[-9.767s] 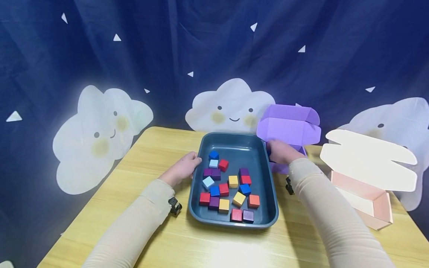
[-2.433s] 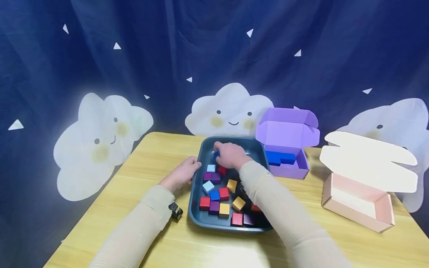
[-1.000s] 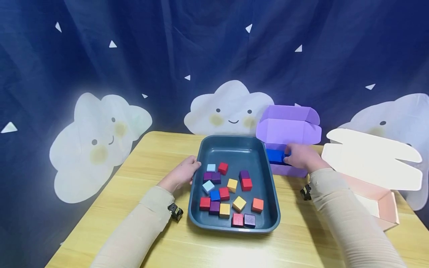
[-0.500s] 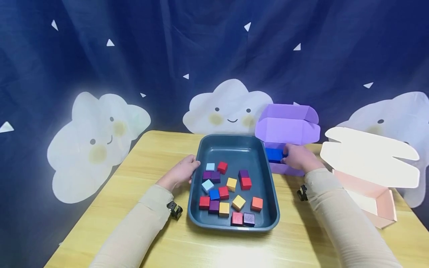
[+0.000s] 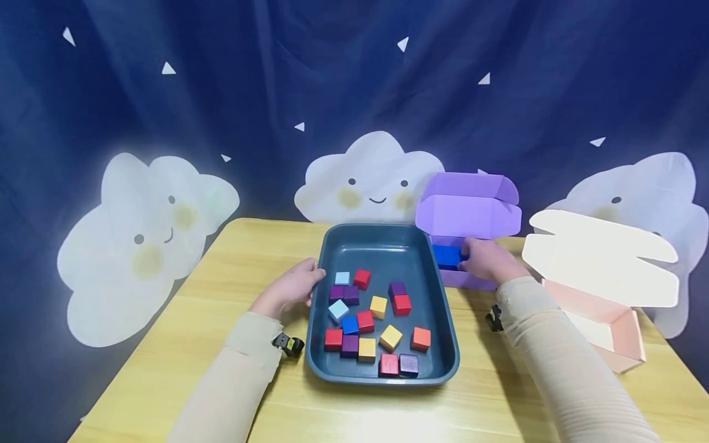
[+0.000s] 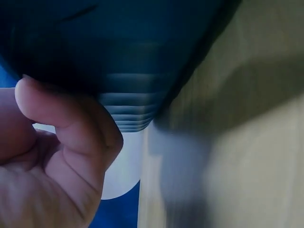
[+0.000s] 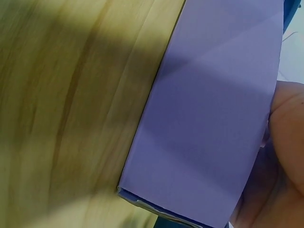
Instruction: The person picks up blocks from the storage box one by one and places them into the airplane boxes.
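A dark blue-grey tray (image 5: 382, 380) holds several small cubes in red, yellow, purple, light blue, orange and blue. My left hand (image 5: 292, 284) grips the tray's left rim, thumb on top and fingers bent below, as the left wrist view shows. Right of the tray stands an open purple box (image 5: 468, 280) with blue cubes (image 5: 447, 255) inside. My right hand (image 5: 488, 258) reaches into it, thumb and finger pinching at a blue cube that the hand mostly hides. In the right wrist view the box's purple wall (image 7: 209, 104) covers the fingertips.
A pale pink box (image 5: 609, 332) stands with its lid up at the right, close beyond my right forearm. Everything rests on a wooden table (image 5: 266, 394). Behind it hangs a dark blue curtain (image 5: 249, 92) with cloud faces.
My right hand took a blue cube from the tray's far left and moved right into the purple box, where it stays. Another blue cube left the tray earlier. My left hand keeps the rim.
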`<state>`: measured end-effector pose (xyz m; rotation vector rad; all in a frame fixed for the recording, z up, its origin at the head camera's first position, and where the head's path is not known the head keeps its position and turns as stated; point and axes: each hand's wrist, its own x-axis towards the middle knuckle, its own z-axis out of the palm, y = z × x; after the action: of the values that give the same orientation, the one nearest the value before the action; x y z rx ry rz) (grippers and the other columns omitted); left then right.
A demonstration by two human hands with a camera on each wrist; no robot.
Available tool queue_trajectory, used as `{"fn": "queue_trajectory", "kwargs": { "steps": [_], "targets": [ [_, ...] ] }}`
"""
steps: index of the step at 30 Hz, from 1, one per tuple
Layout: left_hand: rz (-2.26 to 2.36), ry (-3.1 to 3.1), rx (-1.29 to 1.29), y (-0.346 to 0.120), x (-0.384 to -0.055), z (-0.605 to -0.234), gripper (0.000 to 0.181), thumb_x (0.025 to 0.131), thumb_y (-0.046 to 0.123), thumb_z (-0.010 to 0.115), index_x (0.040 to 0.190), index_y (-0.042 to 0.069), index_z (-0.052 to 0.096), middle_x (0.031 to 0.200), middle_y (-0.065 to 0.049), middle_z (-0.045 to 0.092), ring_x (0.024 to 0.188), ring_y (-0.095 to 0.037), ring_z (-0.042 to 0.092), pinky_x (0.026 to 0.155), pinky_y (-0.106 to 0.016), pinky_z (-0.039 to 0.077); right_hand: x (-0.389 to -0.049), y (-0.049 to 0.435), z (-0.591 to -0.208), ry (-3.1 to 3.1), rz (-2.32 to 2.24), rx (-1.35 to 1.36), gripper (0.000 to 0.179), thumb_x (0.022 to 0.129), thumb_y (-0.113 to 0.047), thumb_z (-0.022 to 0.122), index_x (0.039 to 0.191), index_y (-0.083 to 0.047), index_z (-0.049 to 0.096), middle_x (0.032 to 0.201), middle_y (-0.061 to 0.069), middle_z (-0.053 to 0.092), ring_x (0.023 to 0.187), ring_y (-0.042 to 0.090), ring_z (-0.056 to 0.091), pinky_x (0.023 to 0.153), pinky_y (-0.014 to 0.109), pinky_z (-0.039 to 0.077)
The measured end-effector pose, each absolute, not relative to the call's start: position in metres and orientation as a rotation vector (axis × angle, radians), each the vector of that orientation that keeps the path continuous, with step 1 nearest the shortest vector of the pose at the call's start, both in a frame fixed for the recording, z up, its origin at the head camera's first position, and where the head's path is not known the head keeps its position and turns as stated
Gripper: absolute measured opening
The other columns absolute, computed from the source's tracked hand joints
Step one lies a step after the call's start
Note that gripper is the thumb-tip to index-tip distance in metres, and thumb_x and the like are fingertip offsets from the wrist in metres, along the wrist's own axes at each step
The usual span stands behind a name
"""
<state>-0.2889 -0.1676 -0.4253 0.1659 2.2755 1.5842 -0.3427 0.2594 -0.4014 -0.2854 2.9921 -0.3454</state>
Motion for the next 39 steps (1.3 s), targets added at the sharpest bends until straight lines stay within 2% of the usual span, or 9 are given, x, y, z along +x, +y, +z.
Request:
{"fn": "queue_trajectory", "kwargs": {
  "steps": [8, 15, 19, 23, 30, 35, 39],
  "targets": [
    [1.602, 2.269, 0.141, -0.168, -0.287, -0.425, 0.018, 0.11, 0.018, 0.037, 0.102, 0.002, 0.042, 0.071, -0.007, 0.05, 0.048, -0.017, 0.046, 0.05, -0.028, 0.042, -0.339, 0.257, -0.391, 2.961, -0.292, -0.296, 0.034, 0.092, -0.026, 0.069, 0.113, 0.0, 0.059, 0.107, 0.023, 0.065, 0.099, 0.043, 0.062, 0.084, 0.063, 0.047],
    [1.566, 2.325, 0.09, -0.169, -0.285, -0.426, 0.02, 0.11, 0.021, 0.039, 0.104, 0.003, 0.043, 0.076, -0.01, 0.052, 0.052, -0.019, 0.05, 0.054, -0.031, 0.046, -0.332, 0.243, -0.37, 3.03, -0.23, -0.298, 0.021, 0.094, -0.028, 0.064, 0.098, -0.007, 0.061, 0.089, 0.012, 0.063, 0.082, 0.034, 0.059, 0.072, 0.053, 0.047],
    [1.58, 2.308, 0.092, -0.17, -0.284, -0.426, 0.02, 0.11, 0.021, 0.039, 0.104, 0.002, 0.043, 0.074, -0.009, 0.051, 0.051, -0.019, 0.05, 0.054, -0.03, 0.046, -0.327, 0.23, -0.356, 3.106, -0.229, -0.364, 0.022, 0.093, -0.028, 0.063, 0.102, -0.008, 0.066, 0.096, 0.012, 0.07, 0.087, 0.035, 0.063, 0.075, 0.055, 0.049],
    [1.621, 2.278, 0.126, -0.168, -0.284, -0.426, 0.02, 0.111, 0.019, 0.037, 0.104, 0.001, 0.043, 0.075, -0.008, 0.051, 0.052, -0.018, 0.05, 0.052, -0.03, 0.047, -0.321, 0.213, -0.345, 3.136, -0.237, -0.503, 0.023, 0.093, -0.028, 0.065, 0.106, -0.009, 0.069, 0.097, 0.01, 0.072, 0.089, 0.033, 0.066, 0.078, 0.055, 0.051],
    [1.648, 2.249, 0.145, -0.166, -0.285, -0.428, 0.019, 0.11, 0.019, 0.038, 0.106, 0.0, 0.043, 0.078, -0.009, 0.051, 0.053, -0.017, 0.05, 0.052, -0.03, 0.048, -0.303, 0.167, -0.329, 3.097, -0.272, -0.788, 0.02, 0.091, -0.027, 0.074, 0.106, -0.014, 0.069, 0.085, -0.002, 0.067, 0.078, 0.022, 0.063, 0.073, 0.046, 0.051],
    [1.659, 2.236, 0.138, -0.166, -0.286, -0.428, 0.02, 0.11, 0.019, 0.039, 0.108, 0.0, 0.044, 0.081, -0.01, 0.052, 0.056, -0.018, 0.052, 0.054, -0.031, 0.05, -0.285, 0.126, -0.321, 2.948, -0.251, -0.994, 0.023, 0.091, -0.025, 0.076, 0.112, -0.019, 0.07, 0.098, -0.001, 0.072, 0.086, 0.016, 0.066, 0.076, 0.041, 0.055],
    [1.677, 2.213, 0.147, -0.168, -0.288, -0.43, 0.019, 0.11, 0.018, 0.038, 0.109, -0.001, 0.043, 0.079, -0.009, 0.051, 0.056, -0.017, 0.053, 0.053, -0.031, 0.051, -0.275, 0.092, -0.331, 2.787, -0.165, -1.184, 0.026, 0.091, -0.024, 0.076, 0.116, -0.022, 0.071, 0.107, -0.003, 0.073, 0.091, 0.013, 0.066, 0.08, 0.037, 0.055]
  ]
}}
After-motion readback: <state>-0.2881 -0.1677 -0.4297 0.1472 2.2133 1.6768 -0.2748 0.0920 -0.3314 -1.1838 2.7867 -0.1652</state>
